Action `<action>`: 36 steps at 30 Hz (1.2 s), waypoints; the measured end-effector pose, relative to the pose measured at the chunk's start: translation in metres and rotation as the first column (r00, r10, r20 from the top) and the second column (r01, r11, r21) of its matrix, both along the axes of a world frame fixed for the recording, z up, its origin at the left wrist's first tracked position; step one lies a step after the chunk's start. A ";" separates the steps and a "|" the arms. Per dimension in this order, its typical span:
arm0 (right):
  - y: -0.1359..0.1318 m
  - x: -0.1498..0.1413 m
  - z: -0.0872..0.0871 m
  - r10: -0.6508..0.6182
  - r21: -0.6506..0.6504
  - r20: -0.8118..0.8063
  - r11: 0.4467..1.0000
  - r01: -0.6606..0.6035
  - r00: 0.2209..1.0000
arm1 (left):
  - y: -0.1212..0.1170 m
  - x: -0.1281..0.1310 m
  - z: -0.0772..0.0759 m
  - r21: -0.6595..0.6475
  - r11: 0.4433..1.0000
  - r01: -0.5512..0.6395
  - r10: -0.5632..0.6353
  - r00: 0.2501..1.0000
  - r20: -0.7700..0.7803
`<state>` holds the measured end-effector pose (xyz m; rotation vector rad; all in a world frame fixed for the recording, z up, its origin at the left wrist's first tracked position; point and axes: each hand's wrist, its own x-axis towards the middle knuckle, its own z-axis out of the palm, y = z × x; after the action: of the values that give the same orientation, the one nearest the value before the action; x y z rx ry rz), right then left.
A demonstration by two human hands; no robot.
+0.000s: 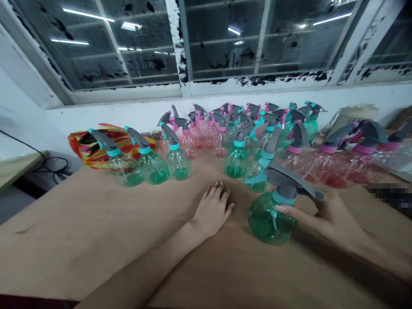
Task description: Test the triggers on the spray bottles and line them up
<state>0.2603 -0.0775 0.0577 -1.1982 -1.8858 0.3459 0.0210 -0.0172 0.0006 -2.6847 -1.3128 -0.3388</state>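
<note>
My right hand [325,216] grips a green spray bottle [270,221] by its neck, with the thumb at the turquoise collar. A grey trigger head tops this bottle, its turquoise nozzle facing left. Palm down on the wooden table [96,240], my left hand [214,208] lies with fingers stretched out and holds nothing. Just beyond it stands another green spray bottle [236,161]. A further green spray bottle [255,178] is partly hidden behind the held one. Three green spray bottles [154,167] stand in a row to the left.
Several pink spray bottles [325,165] stand at the right, and more pink and green ones crowd the back by the wall. A red and orange plastic bag [83,148] lies at the back left. Black cable [54,165] hangs beyond the table's left edge. Windows [257,38] rise behind.
</note>
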 end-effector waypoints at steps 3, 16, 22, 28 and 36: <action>0.008 -0.011 0.017 -0.100 0.045 0.026 0.994 0.099 0.995 | -0.001 0.001 -0.001 0.008 1.000 -0.003 0.003 1.000 0.007; 0.108 -0.127 0.064 -0.055 0.213 -0.021 0.975 0.058 0.998 | -0.003 0.003 -0.006 0.018 0.999 -0.027 0.027 1.000 -0.011; 0.152 -0.139 0.031 -0.102 0.156 0.009 0.983 0.099 0.995 | -0.004 0.004 -0.007 0.017 1.000 -0.023 0.023 0.999 -0.027; 0.173 -0.150 0.013 -0.124 0.098 0.015 0.988 0.122 0.992 | -0.006 0.003 -0.005 0.016 0.999 -0.029 0.029 0.999 -0.042; 0.177 -0.155 0.006 -0.142 0.108 0.004 0.984 0.141 0.990 | -0.006 0.003 -0.006 0.005 0.999 -0.032 0.033 0.998 -0.047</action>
<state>0.1053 0.0995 0.0641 -1.2552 -1.7942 0.1579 0.0236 -0.0233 -0.0052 -2.6481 -1.3394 -0.2727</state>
